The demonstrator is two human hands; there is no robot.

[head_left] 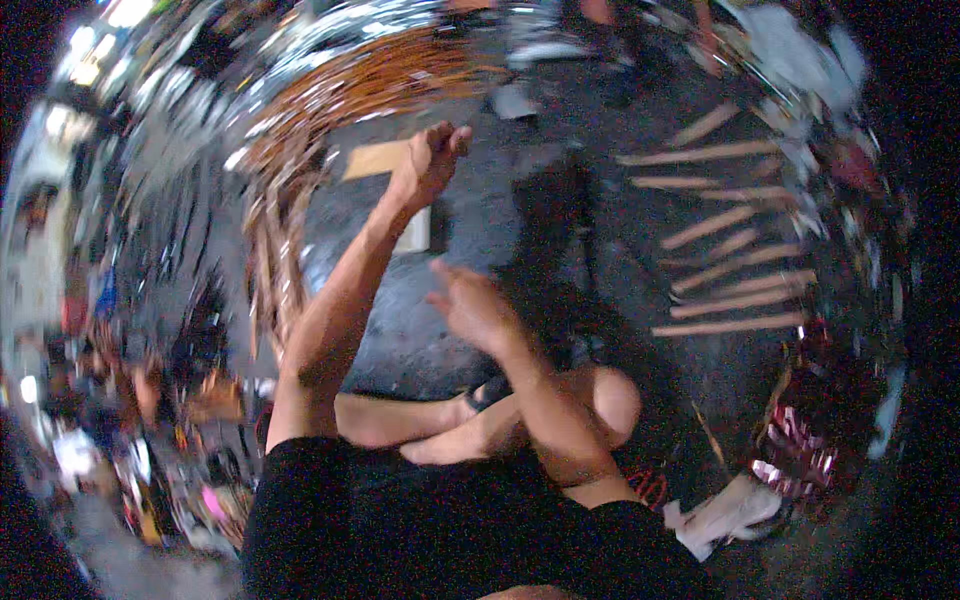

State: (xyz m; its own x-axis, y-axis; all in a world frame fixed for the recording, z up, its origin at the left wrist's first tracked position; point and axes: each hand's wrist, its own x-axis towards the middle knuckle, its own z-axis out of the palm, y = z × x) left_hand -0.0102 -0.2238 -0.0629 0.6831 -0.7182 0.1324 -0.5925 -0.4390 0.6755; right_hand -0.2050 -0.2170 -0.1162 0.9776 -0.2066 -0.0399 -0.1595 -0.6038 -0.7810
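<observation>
My left hand [430,165] is stretched forward with its fingers curled closed. Whatever it may hold is hidden by the fingers and the blur. Right beside it is a flat tan rectangular piece [375,161]; whether the hand touches it I cannot tell. Below that wrist, a pale rectangular object [415,232] shows partly behind the forearm on the dark floor. Nearer to me, my right hand [475,308] hovers over the floor with its fingers extended and nothing visible in them.
Several wooden sticks [745,298] lie spread on the floor [460,240] to the right. More brown sticks [275,265] are bunched at the left. A heap of thin orange-brown strands [385,80] lies at the far side. My bent legs [480,430] are close in front; shiny dark-red material [795,450] sits at lower right.
</observation>
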